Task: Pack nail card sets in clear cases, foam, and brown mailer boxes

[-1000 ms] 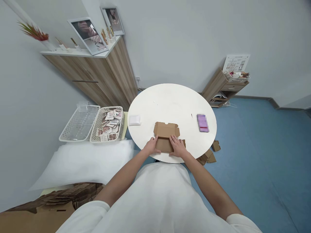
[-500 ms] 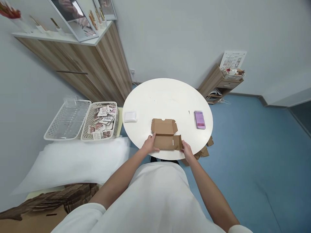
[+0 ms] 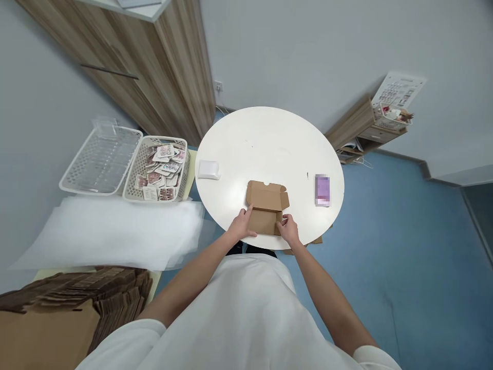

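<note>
A brown cardboard box (image 3: 265,222) lies partly folded near the front edge of the round white table (image 3: 287,134), its lid (image 3: 265,196) laid open on the far side. My left hand (image 3: 241,225) grips the box's left side, thumb along the front. At the right end, my right hand (image 3: 288,229) has its fingers closed on the side wall, which stands up. The inside of the box shows bare cardboard. Farther right lies a purple packet (image 3: 322,190), blurred in the picture. A small white packet (image 3: 209,169) rests on the table's left side.
Left of the table, a white basket (image 3: 127,191) holds several packs (image 3: 165,167); another basket (image 3: 71,180) holds clear plastic pieces. White sheets (image 3: 111,228) and stacked flat cardboard (image 3: 119,293) lie nearer. A wooden cabinet (image 3: 173,72) and a low shelf (image 3: 356,121) stand behind.
The box's right end flap, which lay outward, is folded up into a wall. My right hand has moved inward with it. The camera view has tilted down.
</note>
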### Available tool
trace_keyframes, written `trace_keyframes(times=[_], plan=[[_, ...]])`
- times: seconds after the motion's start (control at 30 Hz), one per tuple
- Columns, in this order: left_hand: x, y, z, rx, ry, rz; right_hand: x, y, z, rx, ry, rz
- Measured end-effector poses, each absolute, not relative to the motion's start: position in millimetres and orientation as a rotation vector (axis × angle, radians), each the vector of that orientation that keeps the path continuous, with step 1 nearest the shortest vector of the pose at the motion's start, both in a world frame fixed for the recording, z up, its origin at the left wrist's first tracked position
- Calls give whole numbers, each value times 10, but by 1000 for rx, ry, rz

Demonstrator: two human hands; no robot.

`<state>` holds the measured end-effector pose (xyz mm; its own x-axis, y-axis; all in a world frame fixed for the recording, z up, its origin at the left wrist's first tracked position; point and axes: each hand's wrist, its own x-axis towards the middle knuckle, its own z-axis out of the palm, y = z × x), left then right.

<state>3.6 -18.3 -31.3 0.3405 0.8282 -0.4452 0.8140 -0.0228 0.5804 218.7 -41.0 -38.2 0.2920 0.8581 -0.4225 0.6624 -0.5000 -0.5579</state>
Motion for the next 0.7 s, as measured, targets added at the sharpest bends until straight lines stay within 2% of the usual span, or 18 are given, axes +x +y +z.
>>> trace_keyframes(times=[0.4,0.7], plan=[[122,-149,-303,1725,1518,31,2160,-316,-494,-2194,-1581,987],[374,246,-302,1746,1472,136,2475,-15,-479,-2095,-1519,1004]])
